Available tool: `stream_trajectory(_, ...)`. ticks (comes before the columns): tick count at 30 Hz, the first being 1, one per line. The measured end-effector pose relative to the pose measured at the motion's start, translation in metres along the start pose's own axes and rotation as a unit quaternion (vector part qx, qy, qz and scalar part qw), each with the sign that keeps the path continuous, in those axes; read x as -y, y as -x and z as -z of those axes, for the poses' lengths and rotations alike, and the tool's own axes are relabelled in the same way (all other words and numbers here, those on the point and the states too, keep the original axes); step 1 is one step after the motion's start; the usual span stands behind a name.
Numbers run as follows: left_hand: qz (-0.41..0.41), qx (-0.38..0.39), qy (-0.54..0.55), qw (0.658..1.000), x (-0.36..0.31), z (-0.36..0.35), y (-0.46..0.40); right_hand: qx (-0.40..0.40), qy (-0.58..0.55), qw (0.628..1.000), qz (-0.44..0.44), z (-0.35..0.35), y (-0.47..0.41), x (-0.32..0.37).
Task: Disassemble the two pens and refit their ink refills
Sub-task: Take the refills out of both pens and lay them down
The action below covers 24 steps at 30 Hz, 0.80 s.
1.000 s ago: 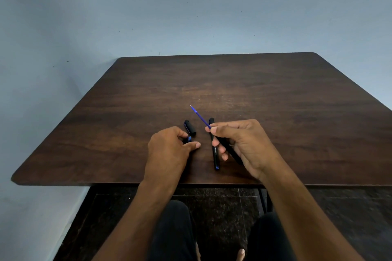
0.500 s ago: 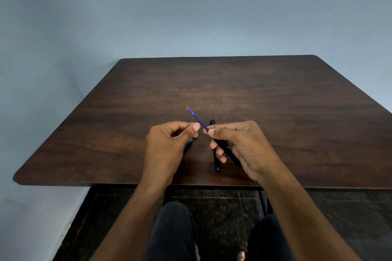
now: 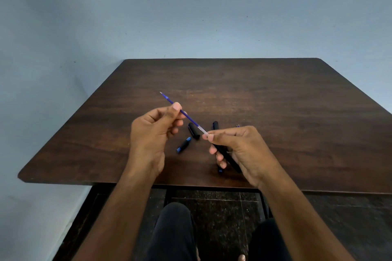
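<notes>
Dark tabletop (image 3: 275, 101) under the hands: left hand (image 3: 152, 131) pinches the refill (image 3: 186, 115), right hand (image 3: 239, 148) grips the barrel (image 3: 227, 154), so I'd pull straight along its axis without bending.

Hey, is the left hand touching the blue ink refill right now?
Touching. The head view shows the left hand pinching the blue ink refill between thumb and fingertip, above the table. The right hand pinches its other end.

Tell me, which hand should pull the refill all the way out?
Probably the left hand. It pinches the refill mid-length, free to draw away. The right hand grips the barrel, steadying it.
</notes>
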<state>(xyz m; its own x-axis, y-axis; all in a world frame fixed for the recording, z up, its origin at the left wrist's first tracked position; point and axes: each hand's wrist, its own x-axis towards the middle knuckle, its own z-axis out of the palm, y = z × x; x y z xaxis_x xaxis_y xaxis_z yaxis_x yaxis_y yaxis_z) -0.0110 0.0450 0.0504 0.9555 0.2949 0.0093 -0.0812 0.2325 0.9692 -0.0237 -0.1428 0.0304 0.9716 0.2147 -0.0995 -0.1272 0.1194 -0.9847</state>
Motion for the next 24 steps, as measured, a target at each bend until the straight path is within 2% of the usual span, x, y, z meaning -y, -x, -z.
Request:
stream_trajectory(5,-0.017,-0.029,0.001,0.999,-0.014,0.017,-0.012,0.000,0.006,1.000,-0.005,-0.002,0.000,0.003)
stream_trajectory(9,0.003,-0.018,-0.131,0.991,-0.025,0.042,-0.023,0.000,0.010,1.000,-0.007,-0.005,0.000,0.006)
stream_trajectory(12,-0.008,-0.035,-0.271,0.962,-0.022,0.060,-0.029,0.002,0.010,1.000,-0.013,-0.009,0.001,0.007)
stream_trajectory(15,-0.006,-0.067,-0.427,0.902,-0.015,0.070,-0.032,0.006,0.005,1.000,-0.013,-0.015,0.000,0.007)
stream_trajectory(16,0.003,-0.075,-0.452,0.889,-0.013,0.072,-0.033,0.009,0.002,1.000,-0.014,-0.018,0.000,0.007)
stream_trajectory(24,0.030,-0.083,-0.513,0.854,-0.007,0.065,-0.037,0.015,0.006,1.000,-0.020,-0.027,-0.001,0.009)
